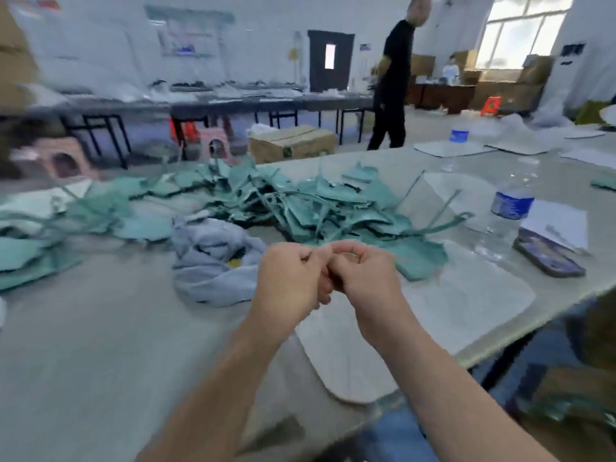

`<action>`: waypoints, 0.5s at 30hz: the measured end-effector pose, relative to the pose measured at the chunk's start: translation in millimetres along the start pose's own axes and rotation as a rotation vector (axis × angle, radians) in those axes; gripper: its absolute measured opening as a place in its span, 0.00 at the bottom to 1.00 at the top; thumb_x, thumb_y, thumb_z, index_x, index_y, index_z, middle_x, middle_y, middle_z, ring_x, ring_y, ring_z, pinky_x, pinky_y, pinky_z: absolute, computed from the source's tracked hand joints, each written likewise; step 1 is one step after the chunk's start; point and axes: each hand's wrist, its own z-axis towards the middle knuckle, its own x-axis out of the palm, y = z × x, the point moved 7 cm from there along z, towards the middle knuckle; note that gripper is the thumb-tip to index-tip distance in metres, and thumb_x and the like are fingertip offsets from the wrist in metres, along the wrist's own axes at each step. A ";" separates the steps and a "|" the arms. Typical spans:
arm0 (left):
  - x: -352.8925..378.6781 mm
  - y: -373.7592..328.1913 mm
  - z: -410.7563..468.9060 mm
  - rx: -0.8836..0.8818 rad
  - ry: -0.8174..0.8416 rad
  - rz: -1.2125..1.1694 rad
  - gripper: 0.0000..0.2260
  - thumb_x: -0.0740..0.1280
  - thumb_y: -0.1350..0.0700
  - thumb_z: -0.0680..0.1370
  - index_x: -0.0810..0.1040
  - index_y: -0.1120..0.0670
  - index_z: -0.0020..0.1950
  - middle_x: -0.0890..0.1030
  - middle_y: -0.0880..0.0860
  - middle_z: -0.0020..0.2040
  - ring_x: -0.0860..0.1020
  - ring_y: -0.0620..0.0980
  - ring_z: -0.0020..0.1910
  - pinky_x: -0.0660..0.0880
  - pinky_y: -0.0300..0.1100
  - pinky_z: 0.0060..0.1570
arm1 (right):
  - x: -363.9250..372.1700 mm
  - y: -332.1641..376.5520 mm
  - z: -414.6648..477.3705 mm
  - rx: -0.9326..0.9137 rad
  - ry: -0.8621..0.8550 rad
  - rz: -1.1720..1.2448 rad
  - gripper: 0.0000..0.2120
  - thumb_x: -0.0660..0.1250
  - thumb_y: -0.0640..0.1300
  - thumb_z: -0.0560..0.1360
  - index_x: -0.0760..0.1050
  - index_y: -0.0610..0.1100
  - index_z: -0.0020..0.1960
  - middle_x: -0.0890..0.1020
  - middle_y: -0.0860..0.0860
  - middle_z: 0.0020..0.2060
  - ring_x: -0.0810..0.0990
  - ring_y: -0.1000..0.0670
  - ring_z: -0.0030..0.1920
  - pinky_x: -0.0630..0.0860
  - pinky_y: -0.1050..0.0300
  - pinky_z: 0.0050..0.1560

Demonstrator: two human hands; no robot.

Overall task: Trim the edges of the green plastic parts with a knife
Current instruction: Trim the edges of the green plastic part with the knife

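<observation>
A heap of torn-edged green plastic parts (300, 201) covers the middle of the grey table (100, 328), and more green pieces (30, 248) lie at the left. My left hand (290, 278) and my right hand (363, 278) are raised together in front of the heap, knuckles touching and fingers curled. Nothing distinct shows between the fingers, and no knife is visible. One flat green sheet (420, 258) lies just right of my right hand.
A crumpled grey cloth (213, 261) sits left of my hands, and a white mat (433, 311) lies under them. A water bottle (506, 215), a phone (548, 256) and paper (556, 221) are at the right. A person in black (393, 88) walks beyond the table.
</observation>
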 end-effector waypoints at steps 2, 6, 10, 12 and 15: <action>-52.7 21.0 12.6 -0.017 -0.098 -0.015 0.17 0.69 0.57 0.79 0.82 0.57 0.29 0.82 0.55 0.26 0.80 0.50 0.24 0.76 0.40 0.26 | 50.2 -3.8 19.8 0.014 0.079 -0.034 0.10 0.63 0.26 0.75 0.81 0.35 0.46 0.81 0.37 0.33 0.77 0.44 0.33 0.77 0.51 0.34; -148.7 67.1 26.6 -0.043 -0.360 0.128 0.08 0.69 0.60 0.78 0.85 0.54 0.40 0.85 0.51 0.33 0.82 0.45 0.32 0.81 0.46 0.37 | 129.6 -15.5 60.4 0.062 0.189 -0.019 0.12 0.63 0.22 0.75 0.80 0.36 0.45 0.85 0.36 0.39 0.81 0.43 0.37 0.81 0.48 0.42; -221.5 106.7 36.6 -0.141 -0.578 0.340 0.17 0.72 0.54 0.75 0.82 0.44 0.62 0.84 0.44 0.59 0.81 0.44 0.58 0.73 0.37 0.54 | 180.1 -24.0 102.6 0.021 0.239 -0.141 0.09 0.67 0.29 0.75 0.82 0.40 0.46 0.86 0.38 0.39 0.81 0.39 0.37 0.81 0.37 0.45; -235.9 125.2 46.1 -0.207 -0.571 0.332 0.22 0.71 0.52 0.74 0.78 0.44 0.68 0.81 0.45 0.65 0.78 0.46 0.64 0.69 0.37 0.56 | 198.9 -26.6 123.0 -0.024 0.267 -0.269 0.10 0.67 0.33 0.75 0.83 0.45 0.46 0.86 0.41 0.37 0.83 0.36 0.39 0.82 0.37 0.44; -246.3 149.5 60.8 -0.240 -0.582 0.327 0.25 0.71 0.54 0.74 0.75 0.46 0.72 0.79 0.46 0.68 0.76 0.47 0.66 0.67 0.36 0.58 | 225.0 -28.6 149.3 -0.138 0.287 -0.476 0.12 0.63 0.36 0.76 0.83 0.48 0.46 0.87 0.48 0.39 0.85 0.43 0.38 0.81 0.50 0.39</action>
